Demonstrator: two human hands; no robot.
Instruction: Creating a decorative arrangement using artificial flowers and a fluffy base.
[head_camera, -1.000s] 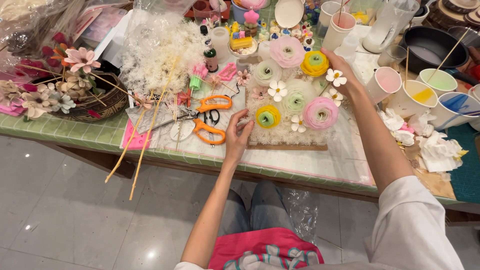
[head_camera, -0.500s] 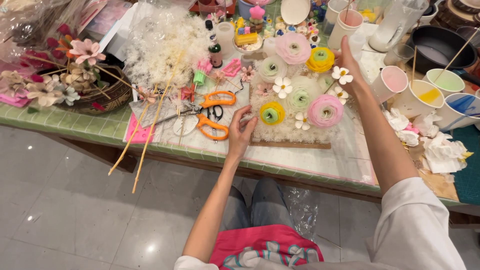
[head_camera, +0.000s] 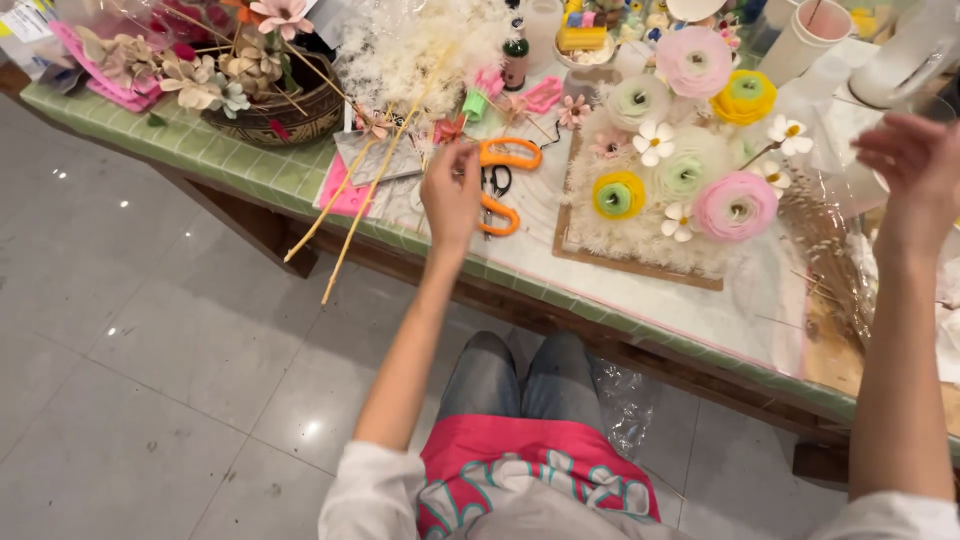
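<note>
Over the green-tiled surface (head_camera: 250, 165), the left hand (head_camera: 452, 192) hovers with fingers loosely curled, just beside the orange scissors (head_camera: 497, 185). Well apart, the right hand (head_camera: 905, 160) is raised and blurred, fingers bent, near the paper-flower board (head_camera: 640, 262); I cannot tell what it pinches.

Orange-handled scissors (head_camera: 497, 186) lie flat on the tabletop, blades shut and dark at the pivot, one loop pointing up toward the clutter, the other down toward the table's edge, just beside the left hand (head_camera: 451, 192), whose fingers hang over their left side. Right next door sits the flower board (head_camera: 640, 252): a brown panel topped with white fluff, carrying a yellow-and-green bloom, a pink one, pale green rosettes and small white daisies, all facing up.
</note>
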